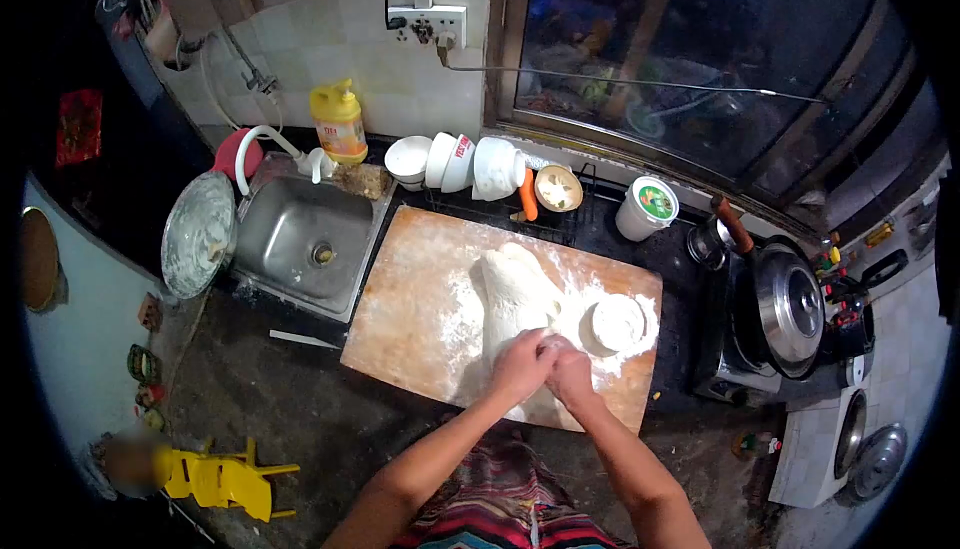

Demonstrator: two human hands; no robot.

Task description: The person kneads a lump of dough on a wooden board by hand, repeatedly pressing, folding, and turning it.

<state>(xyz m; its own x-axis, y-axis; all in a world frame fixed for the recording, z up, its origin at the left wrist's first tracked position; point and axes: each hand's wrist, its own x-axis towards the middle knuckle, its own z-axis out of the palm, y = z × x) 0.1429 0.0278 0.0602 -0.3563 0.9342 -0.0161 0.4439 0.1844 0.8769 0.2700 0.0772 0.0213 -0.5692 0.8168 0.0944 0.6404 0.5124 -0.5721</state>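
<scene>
1. White, flour-dusted dough point(512, 294) lies in the head view just beyond the grip, thick and elongated, rounded at its edges and matte; its near end is partly hidden by the left hand point(520, 367).
2. Fingers of the left hand and right hand point(571, 374) curl inward and meet; whether they pinch any dough, I cannot tell.
3. Working the dough by hand seems the step under way; the next move likely calls for a light, floured touch, as it looks soft.
4. Beneath the grip, the wooden board point(390, 349) carries powdery flour point(464, 317).
5. Right of and beyond it stands a round white bowl point(618, 323); far left, a metal sink point(290, 219).
</scene>
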